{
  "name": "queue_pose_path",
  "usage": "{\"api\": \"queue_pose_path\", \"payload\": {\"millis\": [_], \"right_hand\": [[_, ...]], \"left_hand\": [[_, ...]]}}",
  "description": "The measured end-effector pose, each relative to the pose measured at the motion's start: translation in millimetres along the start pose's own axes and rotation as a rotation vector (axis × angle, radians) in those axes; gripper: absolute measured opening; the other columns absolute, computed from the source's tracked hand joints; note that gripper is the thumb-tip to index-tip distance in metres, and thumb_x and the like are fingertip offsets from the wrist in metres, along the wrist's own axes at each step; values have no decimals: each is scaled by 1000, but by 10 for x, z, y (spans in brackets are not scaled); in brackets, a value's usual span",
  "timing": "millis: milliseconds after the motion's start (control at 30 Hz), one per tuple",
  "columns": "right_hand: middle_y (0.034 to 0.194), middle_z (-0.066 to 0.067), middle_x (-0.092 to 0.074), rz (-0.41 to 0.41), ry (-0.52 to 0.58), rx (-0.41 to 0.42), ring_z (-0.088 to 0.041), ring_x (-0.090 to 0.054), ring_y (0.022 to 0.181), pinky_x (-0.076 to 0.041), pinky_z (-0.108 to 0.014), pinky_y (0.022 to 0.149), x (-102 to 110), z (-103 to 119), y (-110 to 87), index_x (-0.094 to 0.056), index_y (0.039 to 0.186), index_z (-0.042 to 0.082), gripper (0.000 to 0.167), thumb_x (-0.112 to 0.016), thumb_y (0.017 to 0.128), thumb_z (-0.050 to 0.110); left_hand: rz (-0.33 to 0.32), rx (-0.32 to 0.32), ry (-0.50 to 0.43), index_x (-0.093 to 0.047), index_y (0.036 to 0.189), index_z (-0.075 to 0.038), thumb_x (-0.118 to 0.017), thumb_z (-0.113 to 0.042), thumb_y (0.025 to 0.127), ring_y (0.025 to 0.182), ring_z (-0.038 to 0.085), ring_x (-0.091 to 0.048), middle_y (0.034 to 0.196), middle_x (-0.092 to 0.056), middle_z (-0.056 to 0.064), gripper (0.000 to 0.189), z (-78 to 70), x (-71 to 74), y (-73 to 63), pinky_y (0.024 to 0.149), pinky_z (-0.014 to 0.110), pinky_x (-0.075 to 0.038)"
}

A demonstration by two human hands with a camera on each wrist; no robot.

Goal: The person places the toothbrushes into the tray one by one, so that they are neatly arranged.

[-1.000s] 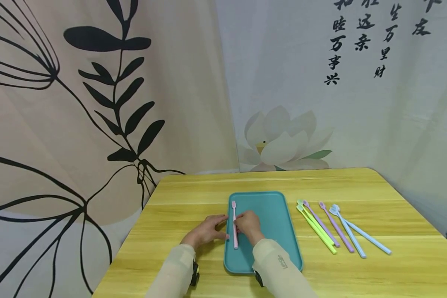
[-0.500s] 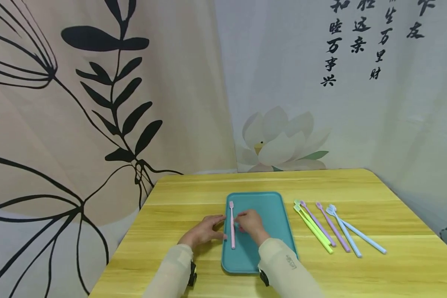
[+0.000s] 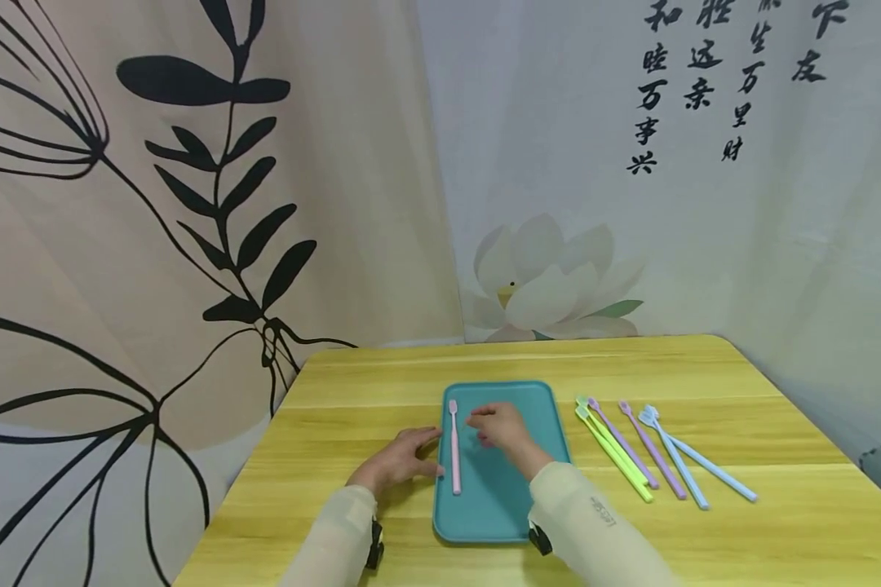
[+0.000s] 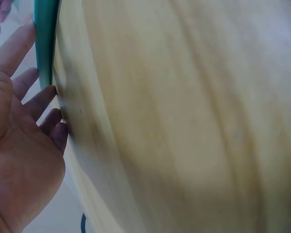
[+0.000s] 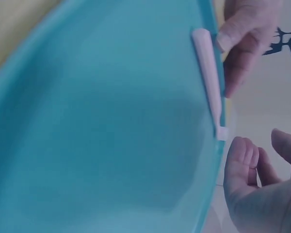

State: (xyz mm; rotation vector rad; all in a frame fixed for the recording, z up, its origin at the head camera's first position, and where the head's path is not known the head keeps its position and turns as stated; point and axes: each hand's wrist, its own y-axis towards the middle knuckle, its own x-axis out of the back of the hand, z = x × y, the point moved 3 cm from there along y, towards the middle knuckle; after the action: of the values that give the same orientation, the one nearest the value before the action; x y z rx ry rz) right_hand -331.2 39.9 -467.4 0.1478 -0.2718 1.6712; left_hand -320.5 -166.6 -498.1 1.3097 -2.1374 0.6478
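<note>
A pink toothbrush [image 3: 455,456] lies lengthwise along the left side of the teal tray [image 3: 495,509], its head toward the far end. My left hand [image 3: 396,461] touches the tray's left rim with thumb and fingers spread. In the left wrist view those fingers reach up to the tray's edge [image 4: 46,43]. Over the tray, just right of the toothbrush, hovers my right hand [image 3: 505,428], fingers loosely bent. The right wrist view shows a gap between its thumb and fingers, holding nothing, and the toothbrush [image 5: 208,70] apart from it.
Right of the tray, several toothbrushes lie on the wooden table [image 3: 352,383]: green toothbrushes [image 3: 617,456], purple toothbrushes [image 3: 657,452] and blue toothbrushes [image 3: 679,461], the blue ones crossing. A printed curtain [image 3: 382,204] hangs behind the table.
My right hand has let go of the pink toothbrush and moved up and right, away from it. The left hand stays at the tray's rim; the view shifts slightly.
</note>
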Motion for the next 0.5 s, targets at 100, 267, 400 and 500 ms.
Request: {"api": "queue_pose_path", "payload": {"millis": [100, 267, 400, 500], "right_hand": [[108, -15, -68, 14, 36, 17, -36, -64, 97, -59, -37, 77, 74, 35, -5, -65, 118, -7, 31, -66, 96, 15], [113, -15, -66, 31, 59, 13, -39, -61, 103, -58, -38, 81, 290, 92, -23, -63, 123, -6, 34, -63, 98, 17], [117, -17, -66, 12, 59, 5, -40, -60, 106, -57, -40, 84, 520, 82, -5, -64, 124, -4, 33, -63, 99, 17], [118, -18, -65, -14, 58, -3, -40, -61, 107, -58, -40, 84, 679, 47, 6, -65, 124, -3, 33, -63, 98, 17]], "left_hand": [[-2, -7, -9, -41, 152, -9, -77, -26, 88, 143, 42, -25, 155, -34, 19, 75, -5, -1, 1, 113, 61, -25], [1, -17, -14, -40, 152, -8, -78, -26, 88, 144, 42, -26, 156, -34, 18, 77, -1, -3, 7, 114, 61, -25], [-2, 1, -34, -41, 152, -10, -78, -27, 87, 144, 44, -22, 157, -32, 18, 77, 19, -6, 6, 113, 63, -23], [2, 0, -48, -41, 152, -9, -78, -25, 87, 144, 43, -23, 157, -32, 18, 77, 30, -17, 11, 113, 63, -24]]}}
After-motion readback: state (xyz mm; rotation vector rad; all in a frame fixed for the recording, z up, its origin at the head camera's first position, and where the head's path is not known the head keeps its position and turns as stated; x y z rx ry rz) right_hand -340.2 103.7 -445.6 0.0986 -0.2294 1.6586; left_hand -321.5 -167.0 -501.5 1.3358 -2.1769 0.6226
